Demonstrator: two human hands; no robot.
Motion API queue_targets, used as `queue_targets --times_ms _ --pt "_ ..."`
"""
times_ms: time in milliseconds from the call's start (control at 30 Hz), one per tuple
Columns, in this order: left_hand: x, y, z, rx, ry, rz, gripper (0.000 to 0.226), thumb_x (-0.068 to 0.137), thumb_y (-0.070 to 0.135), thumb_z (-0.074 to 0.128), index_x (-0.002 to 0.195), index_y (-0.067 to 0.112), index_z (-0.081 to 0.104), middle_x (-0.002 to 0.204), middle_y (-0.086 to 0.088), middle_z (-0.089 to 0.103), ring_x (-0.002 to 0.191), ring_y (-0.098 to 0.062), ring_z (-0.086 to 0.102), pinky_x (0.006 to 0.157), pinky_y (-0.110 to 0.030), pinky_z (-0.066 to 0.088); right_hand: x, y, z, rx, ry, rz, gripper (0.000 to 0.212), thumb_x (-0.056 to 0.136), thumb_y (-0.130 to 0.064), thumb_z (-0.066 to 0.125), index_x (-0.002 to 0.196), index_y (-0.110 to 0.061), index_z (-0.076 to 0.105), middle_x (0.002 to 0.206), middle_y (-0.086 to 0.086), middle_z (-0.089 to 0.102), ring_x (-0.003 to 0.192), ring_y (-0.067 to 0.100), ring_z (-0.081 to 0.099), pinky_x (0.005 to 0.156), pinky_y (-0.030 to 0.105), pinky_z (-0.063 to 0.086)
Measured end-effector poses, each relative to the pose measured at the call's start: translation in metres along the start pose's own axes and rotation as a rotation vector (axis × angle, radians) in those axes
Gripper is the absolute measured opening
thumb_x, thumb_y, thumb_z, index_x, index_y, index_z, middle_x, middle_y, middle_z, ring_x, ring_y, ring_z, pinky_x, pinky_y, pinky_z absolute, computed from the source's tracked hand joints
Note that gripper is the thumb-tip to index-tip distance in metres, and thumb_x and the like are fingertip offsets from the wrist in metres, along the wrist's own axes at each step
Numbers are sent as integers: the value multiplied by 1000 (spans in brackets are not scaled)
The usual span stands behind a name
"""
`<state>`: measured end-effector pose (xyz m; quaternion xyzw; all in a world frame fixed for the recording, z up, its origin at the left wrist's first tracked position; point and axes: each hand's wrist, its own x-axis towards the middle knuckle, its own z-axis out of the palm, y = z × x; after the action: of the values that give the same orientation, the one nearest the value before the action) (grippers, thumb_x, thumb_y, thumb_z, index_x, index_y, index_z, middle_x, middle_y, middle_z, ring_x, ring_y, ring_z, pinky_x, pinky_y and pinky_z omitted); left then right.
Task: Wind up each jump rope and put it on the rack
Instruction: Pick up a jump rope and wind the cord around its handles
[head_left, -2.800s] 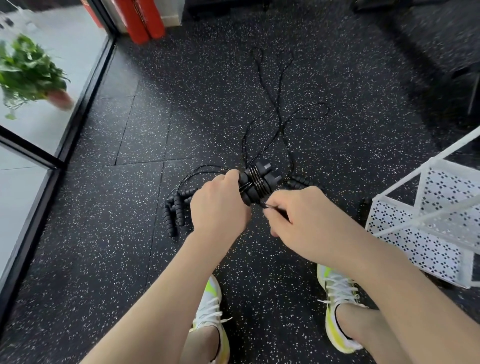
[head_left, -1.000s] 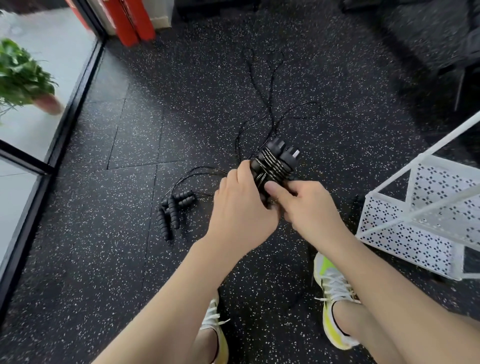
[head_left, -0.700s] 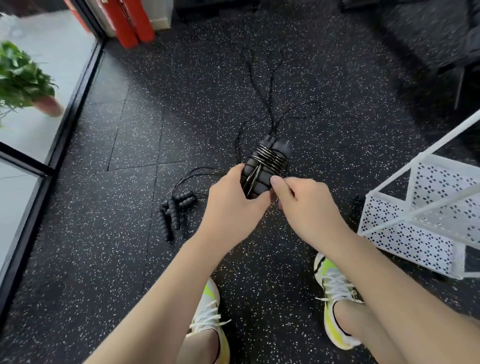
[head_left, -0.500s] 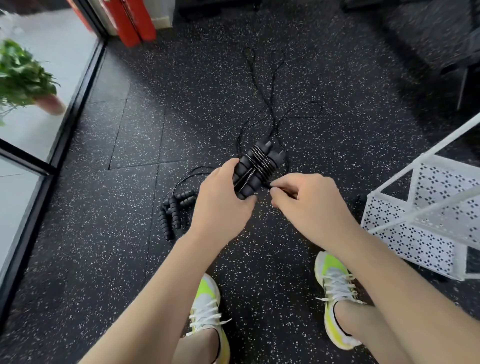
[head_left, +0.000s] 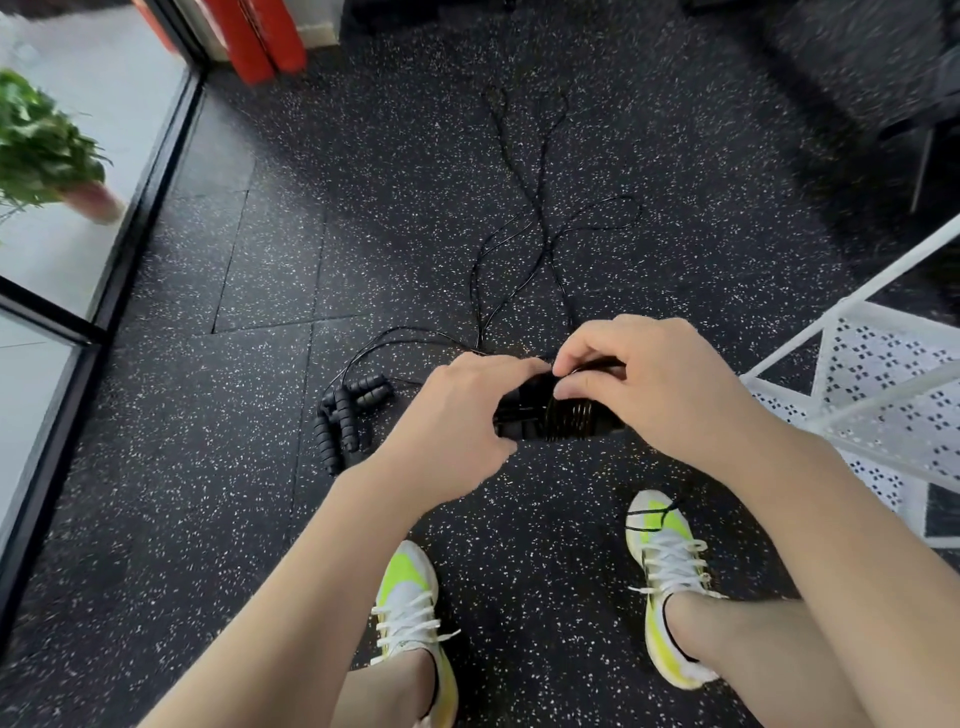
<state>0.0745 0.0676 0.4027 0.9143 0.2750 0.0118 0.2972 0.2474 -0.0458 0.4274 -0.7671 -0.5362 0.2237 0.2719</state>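
The fingers of the right hand are pinched on the cord at the top of the wound jump rope, whose paired handles are clamped by the curled left hand. The bundle is held above the floor, near the white rack. The winding step is judged nearly complete; securing the cord's tail is called for next. Unwound ropes are left on the floor. No legible writing is found.
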Motion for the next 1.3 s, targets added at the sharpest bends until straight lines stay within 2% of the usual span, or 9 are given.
queue_targets --times_ms 167,367,600,733,833,967,1067,1200,1300 --pt "-3 4 -2 -78 -9 74 64 78 3 71 131 37 60 108 19 66 108 -14 51 92 -28 39 4 9 -11 112 4 69 15 79 -35 82 85 -46 73 88 -7 57 78 5 56 70 27 39" --pt "-10 11 -15 -222 -46 49 73 72 6 82 126 49 55 105 25 61 102 2 56 85 -10 42 7 18 -18 346 -56 108 11 80 -23 83 82 -33 79 79 -14 73 73 6 64 70 19 46" --pt "-12 17 -27 -568 -93 5 79 68 0 89 129 39 57 126 17 69 119 -9 64 105 -44 50 9 19 -11 861 -131 172 11 88 -7 68 88 -12 78 83 -3 76 75 5 69 70 22 54" --pt "-8 16 -29 -764 60 -56 80 66 -5 91 130 29 56 126 8 71 119 -16 67 109 -50 48 8 15 9 738 0 170 39 95 10 50 61 -9 56 61 6 54 55 15 46 57 30 41" --pt "-4 12 -28 -753 187 -117 75 66 4 92 127 32 58 122 11 73 116 -12 68 108 -47 49 10 8 21 759 -19 236 42 103 -4 48 64 -12 59 55 7 44 52 18 32 50 31 25" --pt "0 9 -20 -587 315 -228 69 66 18 94 125 34 61 113 19 72 108 3 65 102 -28 50 6 3 30 489 -47 202 30 105 -28 51 79 -21 64 50 -7 47 48 18 39 52 38 31" --pt "1 8 -19 -455 389 -294 63 71 25 91 124 39 61 103 26 69 96 14 61 81 -2 43 4 -4 33 356 -81 172 26 103 -31 51 83 -24 66 51 -4 54 46 14 42 50 33 34" --pt "2 6 -18 -392 400 -314 61 74 21 90 126 35 61 96 32 65 92 26 56 75 5 37 1 -11 32 287 -63 165 24 103 -25 52 83 -24 66 50 -16 57 39 4 39 41 17 30" --pt "3 4 -13 -366 395 -335 62 74 19 89 127 32 61 98 29 66 95 18 61 82 -1 43 -1 -12 31 223 -67 149 15 100 -24 56 92 -23 69 62 -14 65 45 2 51 47 16 38"
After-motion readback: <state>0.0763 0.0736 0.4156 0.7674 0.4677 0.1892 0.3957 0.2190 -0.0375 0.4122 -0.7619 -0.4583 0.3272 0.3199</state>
